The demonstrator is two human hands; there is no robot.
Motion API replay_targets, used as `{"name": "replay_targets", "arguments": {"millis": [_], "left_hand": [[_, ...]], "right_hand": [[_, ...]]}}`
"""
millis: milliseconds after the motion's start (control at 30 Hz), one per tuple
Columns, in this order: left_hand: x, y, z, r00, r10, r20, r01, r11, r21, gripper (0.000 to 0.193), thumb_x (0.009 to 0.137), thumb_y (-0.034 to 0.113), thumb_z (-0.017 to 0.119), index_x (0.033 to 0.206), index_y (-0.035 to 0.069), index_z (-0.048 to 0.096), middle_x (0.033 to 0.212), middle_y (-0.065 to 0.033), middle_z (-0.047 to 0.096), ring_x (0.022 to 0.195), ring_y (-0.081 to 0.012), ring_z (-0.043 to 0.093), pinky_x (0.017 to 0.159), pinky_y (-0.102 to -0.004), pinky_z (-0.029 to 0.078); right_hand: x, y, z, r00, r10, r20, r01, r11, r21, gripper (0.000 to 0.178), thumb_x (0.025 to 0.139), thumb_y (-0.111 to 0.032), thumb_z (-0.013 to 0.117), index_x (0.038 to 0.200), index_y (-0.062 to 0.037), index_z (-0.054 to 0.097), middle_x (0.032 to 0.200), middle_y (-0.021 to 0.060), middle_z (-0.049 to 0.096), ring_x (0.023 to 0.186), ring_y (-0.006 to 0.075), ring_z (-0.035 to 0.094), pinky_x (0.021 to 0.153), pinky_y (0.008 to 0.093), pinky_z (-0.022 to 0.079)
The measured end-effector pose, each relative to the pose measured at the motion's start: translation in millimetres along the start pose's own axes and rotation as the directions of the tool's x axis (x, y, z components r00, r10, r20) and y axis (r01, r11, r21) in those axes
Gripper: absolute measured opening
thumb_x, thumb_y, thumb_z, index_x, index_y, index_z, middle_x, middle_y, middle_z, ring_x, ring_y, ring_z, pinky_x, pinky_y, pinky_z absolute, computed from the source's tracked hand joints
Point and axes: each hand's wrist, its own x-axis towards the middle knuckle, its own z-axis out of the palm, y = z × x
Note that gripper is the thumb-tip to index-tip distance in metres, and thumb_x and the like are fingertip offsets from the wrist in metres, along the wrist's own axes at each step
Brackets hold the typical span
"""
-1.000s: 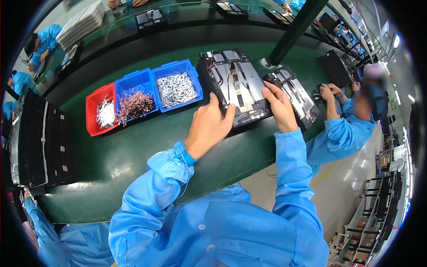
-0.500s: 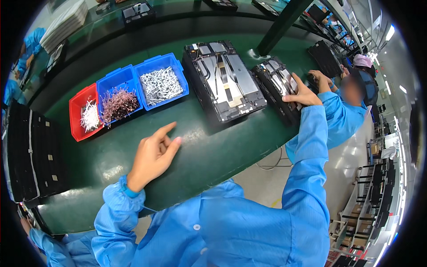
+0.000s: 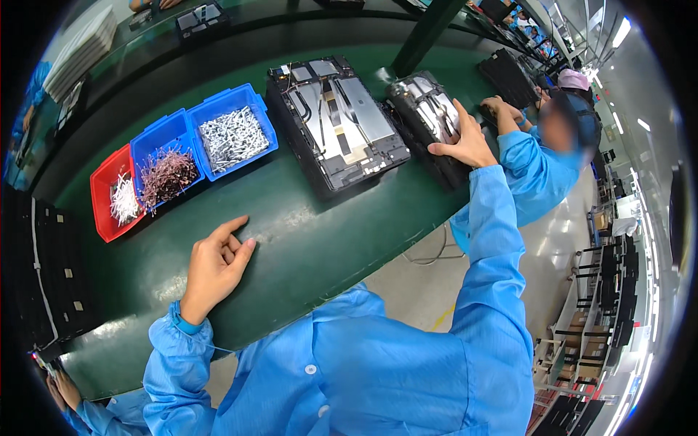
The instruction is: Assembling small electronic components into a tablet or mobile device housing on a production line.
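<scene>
My left hand (image 3: 216,267) hovers over the bare green tabletop, holding nothing, its index finger stretched out and thumb apart, the other fingers curled. At the right, my right hand (image 3: 469,142) grips the right side of an open-backed flat electronic device (image 3: 429,105). Its thumb lies across the device's inner parts; some fingertips are hidden behind the edge. That device sits on top of other dark units. Between my hands, nearer the right, lies a larger stack topped by another opened device (image 3: 342,120), with silver plates, black cables and a pale strip showing.
Left on the green table (image 3: 291,251) stand a red bin (image 3: 102,192) of white pieces, a blue bin (image 3: 149,134) of brownish wired parts and a blue bin (image 3: 225,98) of small silvery parts. Black stacked units (image 3: 58,269) stand far left. A co-worker (image 3: 542,163) sits close on the right.
The whole view has shifted, so the table and bins appear farther left. My right hand stays at the right-hand device, its thumb slightly farther over it. My left hand keeps its pose.
</scene>
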Motion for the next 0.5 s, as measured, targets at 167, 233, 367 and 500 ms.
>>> {"name": "replay_targets", "arguments": {"millis": [167,233,367,500], "left_hand": [[-9,12,-8,1.0,0.03,0.006,-0.03,1.0,0.002,0.04,0.088,0.006,0.073,0.125,-0.005,0.065,0.066,-0.0018,0.055,0.055,-0.0047,0.046,0.05,-0.0249,0.038],[-21,34,-19,0.986,0.143,-0.08,-0.143,0.99,0.0,0.04,0.086,0.003,0.073,0.125,-0.004,0.066,0.073,-0.0017,0.057,0.058,-0.0051,0.048,0.051,-0.0224,0.039],[-41,98,-62,0.744,0.597,-0.301,-0.554,0.802,0.221,0.078,0.087,0.03,0.072,0.148,-0.006,0.041,0.118,-0.0159,0.058,0.087,-0.0158,0.058,0.07,-0.027,0.05],[-38,138,-106,0.512,0.844,-0.158,-0.722,0.523,0.453,0.094,0.09,0.051,0.069,0.154,-0.006,0.029,0.149,-0.0284,0.044,0.125,-0.0354,0.058,0.098,-0.0432,0.051]], "right_hand": [[8,9,2,0.993,-0.017,0.12,0.013,0.999,0.035,0.126,0.064,-0.058,0.084,0.159,-0.0003,0.023,0.134,0.0296,0.053,0.12,0.039,0.055,0.106,0.0411,0.042],[17,22,-2,0.977,-0.011,0.215,-0.043,0.968,0.246,0.123,0.07,-0.058,0.083,0.159,0.0006,0.022,0.132,0.0283,0.056,0.117,0.0357,0.058,0.103,0.0388,0.045],[30,50,-23,0.874,0.196,0.445,-0.308,0.931,0.195,0.106,0.078,-0.069,0.074,0.144,0.0099,0.047,0.112,0.0187,0.066,0.095,0.0213,0.067,0.079,0.0333,0.054],[30,91,-13,0.819,0.419,0.393,-0.518,0.834,0.19,0.081,0.082,-0.068,0.072,0.11,0.0075,0.067,0.086,0.0093,0.066,0.08,0.0198,0.064,0.068,0.0297,0.049]]}}
